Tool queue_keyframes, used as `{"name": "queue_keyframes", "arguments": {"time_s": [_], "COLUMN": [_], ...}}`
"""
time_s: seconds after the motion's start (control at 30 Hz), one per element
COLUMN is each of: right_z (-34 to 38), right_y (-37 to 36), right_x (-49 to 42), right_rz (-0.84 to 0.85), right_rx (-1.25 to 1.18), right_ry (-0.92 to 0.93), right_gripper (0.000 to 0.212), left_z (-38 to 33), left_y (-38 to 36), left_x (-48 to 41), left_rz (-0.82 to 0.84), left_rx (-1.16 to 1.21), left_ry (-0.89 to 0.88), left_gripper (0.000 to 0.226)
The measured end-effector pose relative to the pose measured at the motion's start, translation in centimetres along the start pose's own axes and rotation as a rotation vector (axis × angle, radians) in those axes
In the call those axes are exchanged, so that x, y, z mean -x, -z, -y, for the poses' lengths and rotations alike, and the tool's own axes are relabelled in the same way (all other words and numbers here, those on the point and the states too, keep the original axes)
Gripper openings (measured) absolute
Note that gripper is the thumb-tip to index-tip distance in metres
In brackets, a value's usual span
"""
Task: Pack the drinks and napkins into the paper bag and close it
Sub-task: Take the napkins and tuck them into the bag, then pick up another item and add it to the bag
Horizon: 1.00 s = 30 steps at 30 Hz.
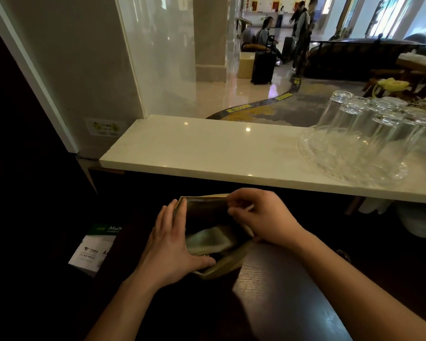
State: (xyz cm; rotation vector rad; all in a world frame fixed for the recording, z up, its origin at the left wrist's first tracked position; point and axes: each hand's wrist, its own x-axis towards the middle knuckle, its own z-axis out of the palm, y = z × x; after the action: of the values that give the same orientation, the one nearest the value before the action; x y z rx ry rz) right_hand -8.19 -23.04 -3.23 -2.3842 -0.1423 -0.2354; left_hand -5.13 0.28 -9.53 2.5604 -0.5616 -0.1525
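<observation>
We see the bag [221,268], brown paper, standing open-mouthed in the lower centre of the frame on a dark wooden top. Inside it, low in the mouth, lie pale folded napkins [208,241]. We cannot make out drinks in its dark interior.

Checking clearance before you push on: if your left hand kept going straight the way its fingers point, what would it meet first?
Probably the dark front under the white counter. The left hand lies along the paper bag wall; depth is unclear.

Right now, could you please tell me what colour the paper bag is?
Tan-brown, a kraft paper bag; the head view shows it best.
</observation>
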Motion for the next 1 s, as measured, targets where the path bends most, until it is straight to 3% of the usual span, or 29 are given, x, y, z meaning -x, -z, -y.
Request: {"name": "queue_keyframes", "arguments": {"time_s": [0.13,0.23,0.4,0.6,0.7,1.0], "right_z": [-4.2,-10.3,-19.1,-23.8,-24.6,-25.3], "right_y": [1.8,2.2,1.8,1.8,1.1,-0.1], "right_x": [2.9,5.8,12.0,16.7,17.7,18.0], "right_rz": [-0.219,-0.275,-0.075,0.103,0.135,0.067], "right_rx": [-0.277,-0.067,0.381,0.554,0.537,0.509], "right_ry": [-0.202,-0.431,-0.726,-1.018,-1.081,-1.014], "right_gripper": [0.018,0.021,0.032,0.063,0.063,0.023], "left_z": [-0.3,-0.2,-0.3,-1.2,-1.5,-1.4], "left_y": [-0.2,-0.5,-0.8,-1.0,-1.0,-0.8], "left_x": [0.2,0.0,-0.2,-0.3,-0.2,0.0], "left_rz": [-0.011,-0.023,-0.036,-0.034,-0.030,-0.020], "left_rx": [0.018,-0.007,-0.052,-0.120,-0.137,-0.135], "left_ry": [-0.018,-0.020,-0.014,-0.018,-0.021,-0.015], "left_gripper": [0.141,0.143,0.146,0.149,0.149,0.146]}}
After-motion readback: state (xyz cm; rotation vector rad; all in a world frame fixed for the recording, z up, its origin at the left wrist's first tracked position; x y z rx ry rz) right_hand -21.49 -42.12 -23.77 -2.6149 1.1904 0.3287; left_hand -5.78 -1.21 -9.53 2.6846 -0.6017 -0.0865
